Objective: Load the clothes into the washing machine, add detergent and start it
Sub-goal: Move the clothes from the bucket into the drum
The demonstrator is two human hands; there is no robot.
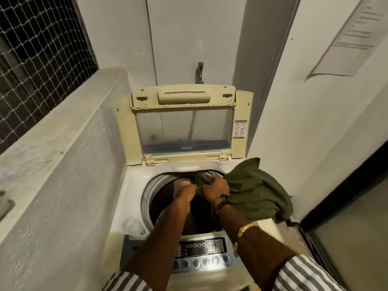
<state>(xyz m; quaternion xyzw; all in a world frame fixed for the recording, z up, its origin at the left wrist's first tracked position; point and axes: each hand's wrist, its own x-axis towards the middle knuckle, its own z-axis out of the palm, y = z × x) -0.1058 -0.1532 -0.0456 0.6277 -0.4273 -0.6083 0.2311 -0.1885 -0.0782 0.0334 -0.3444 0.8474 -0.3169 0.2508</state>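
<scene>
A top-loading washing machine (134, 185) stands in front of me with its lid (184, 122) raised upright. An olive green garment (256, 192) drapes over the right rim of the drum opening (153, 192), with one end hanging over the drum's far edge. My left hand (185, 191) and my right hand (215, 189) are side by side above the drum, both gripping that end of the garment. Dark clothing lies inside the drum, mostly hidden by my forearms. The control panel (201, 247) with its buttons runs along the near edge.
A rough concrete ledge (63, 127) flanks the machine on the left under a netted window (39, 51). A tap (200, 72) sticks out of the back wall. A white box (270, 227) sits on the machine's right side, next to a dark-framed door (346, 217).
</scene>
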